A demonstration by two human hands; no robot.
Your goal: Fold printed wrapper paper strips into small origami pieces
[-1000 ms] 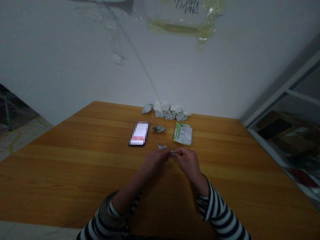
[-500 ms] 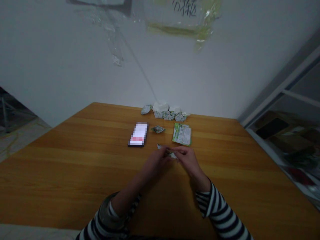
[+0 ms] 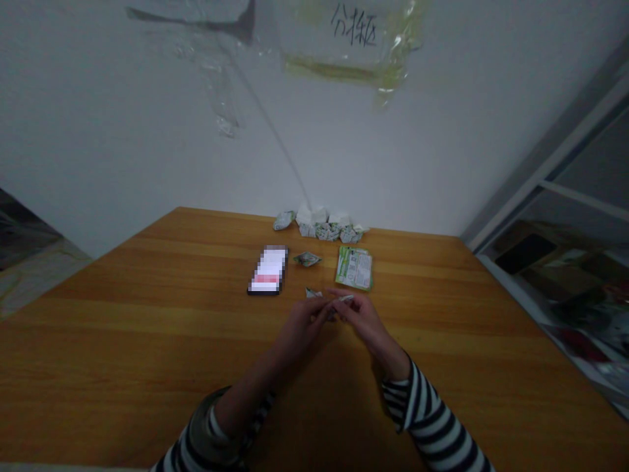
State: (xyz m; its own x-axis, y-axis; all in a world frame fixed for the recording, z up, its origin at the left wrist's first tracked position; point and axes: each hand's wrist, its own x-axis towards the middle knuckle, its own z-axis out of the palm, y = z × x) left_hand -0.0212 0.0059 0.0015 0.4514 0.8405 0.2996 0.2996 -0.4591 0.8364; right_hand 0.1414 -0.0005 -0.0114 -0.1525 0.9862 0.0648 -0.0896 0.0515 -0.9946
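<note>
In the middle of the table, my left hand (image 3: 303,324) and my right hand (image 3: 362,316) meet, fingertips pinched together on a small folded paper (image 3: 346,299). It is whitish, and the fingers cover most of it. Just beyond my left fingers shows a pointed green-and-white printed piece (image 3: 313,293); whether it belongs to the same paper I cannot tell. Past my right hand lies a stack of green-and-white printed sheets (image 3: 354,269). A folded, diamond-shaped printed paper (image 3: 307,259) sits a little farther off, apart from both hands.
A phone (image 3: 268,270) with a lit, blurred screen lies left of the folded paper. Several crumpled or folded printed papers (image 3: 328,226) stand in a row along the wall edge of the wooden table (image 3: 162,314). Shelving with boxes (image 3: 531,262) is at the right.
My fingers have shifted on the small paper, and its tip now shows above my right thumb. The view has tilted slightly, so the table items sit a bit lower.
</note>
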